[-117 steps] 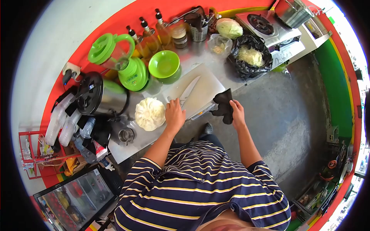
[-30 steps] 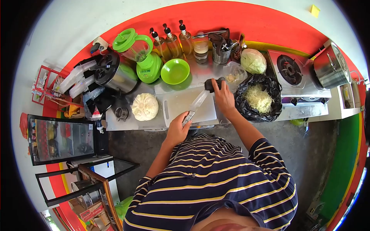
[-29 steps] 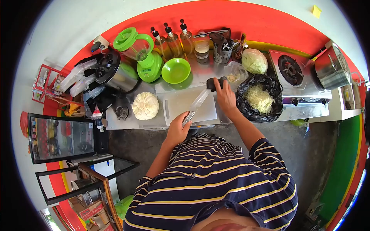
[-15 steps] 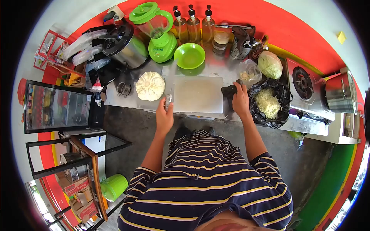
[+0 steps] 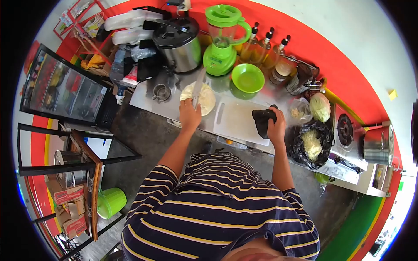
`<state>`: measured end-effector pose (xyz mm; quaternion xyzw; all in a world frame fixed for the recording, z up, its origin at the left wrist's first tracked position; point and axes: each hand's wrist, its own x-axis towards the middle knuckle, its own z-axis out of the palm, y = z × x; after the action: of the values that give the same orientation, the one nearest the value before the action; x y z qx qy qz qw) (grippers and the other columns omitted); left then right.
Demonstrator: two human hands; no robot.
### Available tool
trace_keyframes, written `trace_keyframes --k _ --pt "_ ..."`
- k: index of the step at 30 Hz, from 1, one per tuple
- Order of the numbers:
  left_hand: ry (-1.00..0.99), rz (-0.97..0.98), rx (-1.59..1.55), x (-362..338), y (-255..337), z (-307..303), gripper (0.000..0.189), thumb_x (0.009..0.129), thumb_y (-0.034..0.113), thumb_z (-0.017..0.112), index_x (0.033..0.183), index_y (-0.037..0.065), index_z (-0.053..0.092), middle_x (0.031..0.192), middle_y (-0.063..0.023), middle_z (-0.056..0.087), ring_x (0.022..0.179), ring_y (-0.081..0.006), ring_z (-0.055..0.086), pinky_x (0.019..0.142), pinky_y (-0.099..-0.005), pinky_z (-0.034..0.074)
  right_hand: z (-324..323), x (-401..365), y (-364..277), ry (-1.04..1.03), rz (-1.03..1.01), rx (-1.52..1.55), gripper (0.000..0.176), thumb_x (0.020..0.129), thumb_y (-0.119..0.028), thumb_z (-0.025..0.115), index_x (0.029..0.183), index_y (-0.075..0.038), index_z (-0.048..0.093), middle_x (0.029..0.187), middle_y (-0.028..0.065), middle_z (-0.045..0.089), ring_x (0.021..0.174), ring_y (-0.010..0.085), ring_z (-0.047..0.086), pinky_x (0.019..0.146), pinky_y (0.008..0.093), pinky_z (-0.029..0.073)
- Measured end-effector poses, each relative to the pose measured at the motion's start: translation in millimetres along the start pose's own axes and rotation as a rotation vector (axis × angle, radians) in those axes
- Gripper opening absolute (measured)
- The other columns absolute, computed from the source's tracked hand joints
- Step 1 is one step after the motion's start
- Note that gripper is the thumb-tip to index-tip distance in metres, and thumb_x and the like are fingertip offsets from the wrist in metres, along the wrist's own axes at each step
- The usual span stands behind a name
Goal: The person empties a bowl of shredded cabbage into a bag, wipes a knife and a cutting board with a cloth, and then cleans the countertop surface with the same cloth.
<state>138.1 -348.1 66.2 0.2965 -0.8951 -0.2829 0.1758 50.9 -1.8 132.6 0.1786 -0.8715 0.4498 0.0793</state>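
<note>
My left hand [image 5: 190, 116] has its fingers closed on the handle of a knife [image 5: 199, 82]. The broad pale blade points away from me across a round, cream-white, ruffled thing [image 5: 207, 99], whose kind I cannot tell. My right hand [image 5: 277, 128] grips a black cloth [image 5: 262, 122], which hangs over the right end of a white cutting board [image 5: 237, 116]. The board lies on the metal counter between my hands. Beyond it stands a green bowl [image 5: 247, 80].
Right of my right hand are a black plastic bag [image 5: 297, 153] holding pale shreds, a clear bag [image 5: 300, 111], a cabbage [image 5: 320, 107] and a stove [image 5: 346, 129]. A green blender [image 5: 220, 58], pump bottles [image 5: 261, 51] and a large steel pot [image 5: 180, 52] line the back.
My left hand has brought the knife from beside the board onto the round white thing. My right hand has drawn the cloth over the board's right end. The view has turned.
</note>
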Motion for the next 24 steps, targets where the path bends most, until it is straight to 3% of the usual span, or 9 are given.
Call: trace_keyframes --k 3,10,13,18,21,24 --pt "-0.1 -0.053 0.017 0.5 0.0 -7.7 0.053 0.089 0.032 0.076 0.131 0.007 0.056 0.129 -0.019 0.056 0.116 -0.0422 0.057 0.097 -0.0521 0.049 13.8 2.0 -12.1 0.011 0.011 0.022 0.042 0.081 0.007 0.054 0.121 -0.003 0.066 0.108 0.0218 0.063 0.104 0.0439 0.062 0.097 0.0471 0.049" --pt "-0.154 -0.009 0.063 5.3 1.6 -19.6 0.06 0.087 0.031 0.079 0.136 0.01 0.051 0.13 -0.0186 0.054 0.12 -0.0446 0.055 0.096 -0.0533 0.05 23.5 -8.0 -11.1 0.023 0.053 0.031 0.041 0.082 0.006 0.056 0.121 -0.003 0.066 0.108 0.021 0.065 0.103 0.0416 0.064 0.097 0.0444 0.05" --pt "-0.136 0.022 0.038 5.6 4.6 -20.3 0.057 0.087 0.028 0.079 0.134 0.009 0.053 0.131 -0.0179 0.054 0.121 -0.0456 0.054 0.096 -0.0541 0.05 15.6 -17.2 -7.0 0.042 0.111 0.022 0.041 0.082 0.006 0.056 0.121 -0.003 0.067 0.109 0.0209 0.066 0.104 0.041 0.065 0.096 0.044 0.05" --pt "-0.187 0.036 0.019 11.3 4.3 -14.4 0.035 0.089 0.023 0.076 0.118 0.005 0.066 0.117 -0.013 0.066 0.111 -0.0377 0.063 0.092 -0.0486 0.054 -0.8 -27.7 -0.9 0.077 0.134 -0.007 0.041 0.081 0.006 0.056 0.12 -0.002 0.067 0.109 0.0208 0.066 0.105 0.0412 0.065 0.096 0.0447 0.05" --pt "-0.07 0.079 0.022 19.1 -2.7 -8.3 0.031 0.09 0.023 0.074 0.115 0.005 0.068 0.11 -0.013 0.069 0.108 -0.0362 0.066 0.091 -0.0476 0.055 -3.4 -32.7 3.6 0.09 0.163 -0.029 0.04 0.081 0.005 0.056 0.118 -0.002 0.067 0.108 0.0206 0.066 0.105 0.0422 0.064 0.097 0.046 0.049" --pt "-0.082 0.048 0.041 33.6 -6.9 -10.4 0.032 0.091 0.023 0.074 0.117 0.006 0.068 0.114 -0.0124 0.068 0.11 -0.036 0.065 0.091 -0.0478 0.055 -1.3 -35.5 3.4 0.065 0.15 -0.03 0.039 0.081 0.004 0.056 0.118 -0.002 0.067 0.108 0.0203 0.066 0.105 0.0422 0.064 0.097 0.0459 0.049"
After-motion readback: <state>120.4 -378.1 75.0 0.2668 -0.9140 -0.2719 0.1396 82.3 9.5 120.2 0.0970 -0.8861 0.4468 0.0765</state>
